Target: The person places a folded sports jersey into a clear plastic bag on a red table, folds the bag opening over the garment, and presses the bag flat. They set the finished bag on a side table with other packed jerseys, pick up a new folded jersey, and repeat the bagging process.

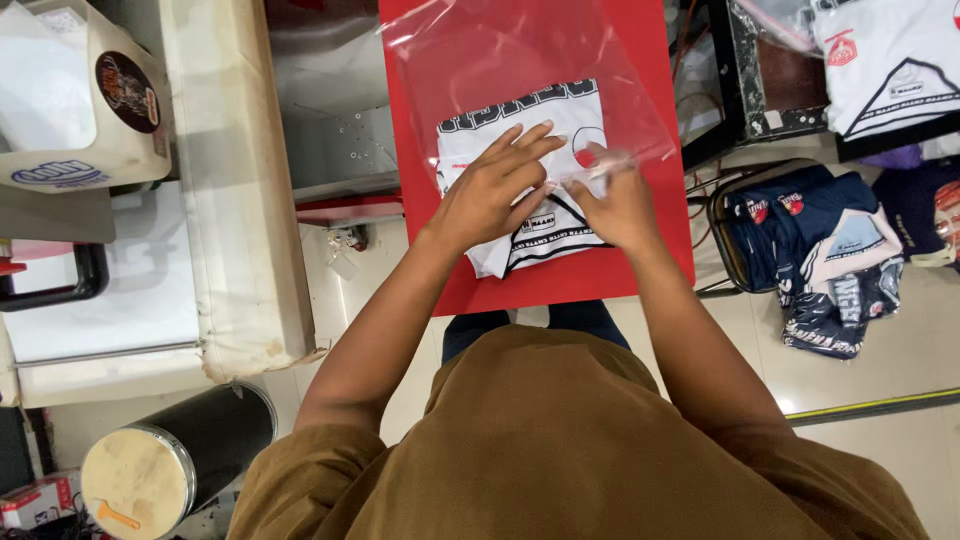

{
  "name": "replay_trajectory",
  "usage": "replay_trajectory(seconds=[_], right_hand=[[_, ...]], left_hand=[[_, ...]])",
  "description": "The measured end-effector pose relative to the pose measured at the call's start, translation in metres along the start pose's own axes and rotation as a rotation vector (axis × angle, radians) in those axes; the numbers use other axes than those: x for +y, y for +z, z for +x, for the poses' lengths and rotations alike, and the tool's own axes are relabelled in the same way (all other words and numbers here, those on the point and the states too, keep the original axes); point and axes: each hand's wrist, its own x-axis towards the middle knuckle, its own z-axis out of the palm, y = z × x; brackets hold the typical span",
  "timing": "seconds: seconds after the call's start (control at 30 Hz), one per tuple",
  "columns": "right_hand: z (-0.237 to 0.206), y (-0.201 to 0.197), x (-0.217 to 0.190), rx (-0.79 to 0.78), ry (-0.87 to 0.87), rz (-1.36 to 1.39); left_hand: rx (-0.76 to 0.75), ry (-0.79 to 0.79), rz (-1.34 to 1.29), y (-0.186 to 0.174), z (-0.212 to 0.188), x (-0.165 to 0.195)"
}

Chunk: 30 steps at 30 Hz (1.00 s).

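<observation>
Brown-sleeved arms reach out to a red table [560, 285] — left hand [492, 190] spread flat on a folded white printed shirt [545, 225], half inside a clear plastic bag [500, 60]. Right hand [618, 205] pinches the bag's edge. Shirt looks soft and light, film slippery — grip at the folded edge.

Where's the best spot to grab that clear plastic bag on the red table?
Probably the open edge of the clear plastic bag nearest the person, coming from the near side. The folded white shirt sits half inside there, and the right hand already pinches that edge while the left hand lies flat on the shirt.
</observation>
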Motion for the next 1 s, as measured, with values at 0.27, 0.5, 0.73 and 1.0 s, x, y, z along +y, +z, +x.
replay_trajectory(seconds=[0.27,0.5,0.73,1.0], right_hand=[[-0.008,-0.026,0.013,-0.143,0.063,-0.246],[0.004,-0.001,0.009,-0.322,0.256,0.1],[0.011,-0.044,0.0,-0.302,0.317,0.241],[-0.015,-0.072,-0.047,-0.467,-0.102,-0.203]], left_hand=[[0.492,-0.454,0.047,0.045,-0.088,0.004],[0.856,-0.992,-0.387,0.119,-0.135,0.025],[0.585,-1.319,-0.75,0.128,-0.109,0.021],[0.199,-1.07,-0.272,0.135,-0.064,0.055]])
